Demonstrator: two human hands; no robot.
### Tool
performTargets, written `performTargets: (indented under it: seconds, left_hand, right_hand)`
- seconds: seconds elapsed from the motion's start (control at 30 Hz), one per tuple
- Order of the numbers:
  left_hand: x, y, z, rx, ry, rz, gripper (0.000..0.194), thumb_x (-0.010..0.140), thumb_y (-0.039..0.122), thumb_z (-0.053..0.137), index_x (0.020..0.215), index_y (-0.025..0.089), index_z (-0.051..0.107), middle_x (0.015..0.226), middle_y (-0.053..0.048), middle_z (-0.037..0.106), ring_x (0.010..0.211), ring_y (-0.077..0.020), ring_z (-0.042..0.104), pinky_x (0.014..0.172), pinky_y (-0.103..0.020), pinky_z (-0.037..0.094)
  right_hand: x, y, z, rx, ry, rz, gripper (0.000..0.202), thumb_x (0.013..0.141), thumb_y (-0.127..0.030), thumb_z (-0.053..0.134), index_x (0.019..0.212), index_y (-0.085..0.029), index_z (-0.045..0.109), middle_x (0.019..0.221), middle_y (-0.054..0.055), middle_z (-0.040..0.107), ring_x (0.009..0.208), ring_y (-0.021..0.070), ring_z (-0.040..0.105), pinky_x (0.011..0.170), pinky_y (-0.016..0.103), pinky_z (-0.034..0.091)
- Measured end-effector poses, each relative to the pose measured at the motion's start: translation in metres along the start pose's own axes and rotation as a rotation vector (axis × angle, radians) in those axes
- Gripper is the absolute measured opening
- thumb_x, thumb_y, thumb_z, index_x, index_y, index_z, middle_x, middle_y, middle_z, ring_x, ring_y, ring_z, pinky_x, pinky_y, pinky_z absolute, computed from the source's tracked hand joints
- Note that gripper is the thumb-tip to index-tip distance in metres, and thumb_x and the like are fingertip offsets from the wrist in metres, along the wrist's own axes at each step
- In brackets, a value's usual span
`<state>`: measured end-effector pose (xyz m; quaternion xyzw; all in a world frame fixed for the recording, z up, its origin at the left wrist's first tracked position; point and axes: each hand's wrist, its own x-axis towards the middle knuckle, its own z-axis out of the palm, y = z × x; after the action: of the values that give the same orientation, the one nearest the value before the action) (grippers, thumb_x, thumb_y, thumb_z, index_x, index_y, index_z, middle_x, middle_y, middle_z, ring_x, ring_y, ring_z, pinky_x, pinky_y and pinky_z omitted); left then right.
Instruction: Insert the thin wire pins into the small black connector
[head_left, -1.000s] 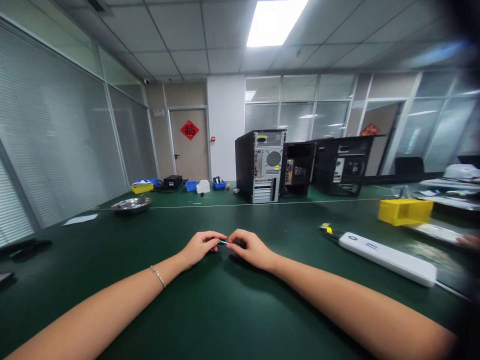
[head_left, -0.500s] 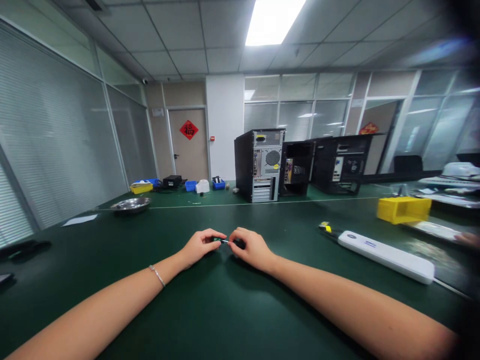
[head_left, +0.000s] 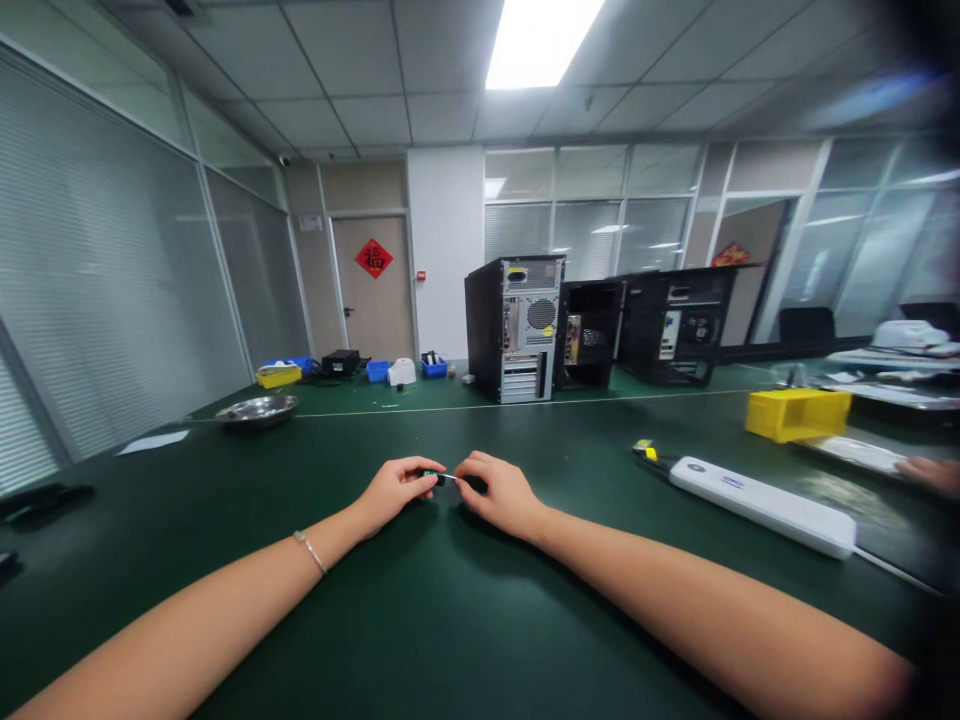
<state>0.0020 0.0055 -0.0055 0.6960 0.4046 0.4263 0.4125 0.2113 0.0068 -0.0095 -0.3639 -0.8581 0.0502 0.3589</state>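
Observation:
Above the dark green tabletop, my left hand (head_left: 397, 488) pinches a small green and black piece (head_left: 430, 478) between thumb and fingers. My right hand (head_left: 501, 492) is closed on a thin light-coloured rod (head_left: 449, 477), with something dark showing inside the curled fingers. The rod's free end points left and reaches the small piece; whether it goes into it I cannot tell. Both objects are too small and too covered by fingers to name exactly. The fingertips of the two hands are close together but apart.
A white power strip (head_left: 761, 505) lies to the right, near a yellow bin (head_left: 799, 415). Behind stand black computer cases (head_left: 484, 330). A metal bowl (head_left: 257, 411) and paper (head_left: 154, 442) are far left. Another person's hand (head_left: 930, 472) shows at the right edge.
The view has shifted slightly. My hands keep almost the same pose, with the rod still at the small piece. The other person's hand has come further into view.

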Motion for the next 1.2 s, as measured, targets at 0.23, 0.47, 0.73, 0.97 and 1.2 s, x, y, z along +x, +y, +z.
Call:
performTargets:
  seconds: [0.23, 0.47, 0.73, 0.97, 1.2]
  left_hand:
    - [-0.001, 0.003, 0.000, -0.045, -0.022, -0.011, 0.033, 0.076, 0.037, 0.066, 0.097, 0.012, 0.072, 0.071, -0.003, 0.067, 0.066, -0.0140, 0.057, 0.069, -0.027, 0.045]
    - [0.000, -0.001, -0.003, -0.143, -0.076, -0.063, 0.034, 0.074, 0.038, 0.070, 0.094, 0.011, 0.073, 0.072, -0.005, 0.069, 0.064, -0.0137, 0.057, 0.069, -0.028, 0.045]
    - [0.001, -0.005, -0.003, -0.195, -0.042, -0.059, 0.036, 0.072, 0.036, 0.074, 0.099, 0.013, 0.068, 0.083, -0.004, 0.068, 0.069, -0.0129, 0.059, 0.071, -0.027, 0.047]
    - [0.005, -0.009, -0.002, -0.331, 0.054, -0.074, 0.039, 0.068, 0.036, 0.078, 0.095, 0.015, 0.059, 0.086, -0.002, 0.066, 0.081, -0.0144, 0.064, 0.081, -0.029, 0.048]
    - [0.004, -0.008, 0.000, -0.349, 0.089, -0.083, 0.040, 0.066, 0.034, 0.080, 0.093, 0.016, 0.056, 0.086, -0.001, 0.064, 0.084, -0.0159, 0.066, 0.087, -0.033, 0.049]
  right_hand:
    - [0.000, -0.002, -0.002, -0.021, -0.018, -0.014, 0.014, 0.087, -0.025, 0.053, 0.089, -0.022, 0.067, 0.086, 0.000, 0.063, 0.075, 0.0120, 0.058, 0.066, 0.021, 0.039]
    - [-0.002, -0.001, -0.004, 0.042, -0.021, -0.099, 0.014, 0.088, -0.023, 0.054, 0.091, -0.021, 0.067, 0.088, 0.001, 0.063, 0.079, 0.0128, 0.059, 0.071, 0.022, 0.041]
    - [-0.001, -0.002, -0.003, 0.046, -0.030, -0.066, 0.015, 0.088, -0.024, 0.053, 0.092, -0.022, 0.067, 0.089, 0.002, 0.064, 0.080, 0.0140, 0.059, 0.073, 0.024, 0.043]
    - [0.000, -0.002, -0.002, 0.025, -0.004, -0.017, 0.014, 0.088, -0.024, 0.053, 0.089, -0.021, 0.066, 0.087, 0.002, 0.063, 0.079, 0.0129, 0.059, 0.071, 0.022, 0.042]
    - [0.000, 0.000, -0.001, 0.025, -0.011, -0.014, 0.014, 0.088, -0.025, 0.053, 0.089, -0.021, 0.066, 0.087, 0.002, 0.063, 0.079, 0.0129, 0.059, 0.070, 0.023, 0.041]
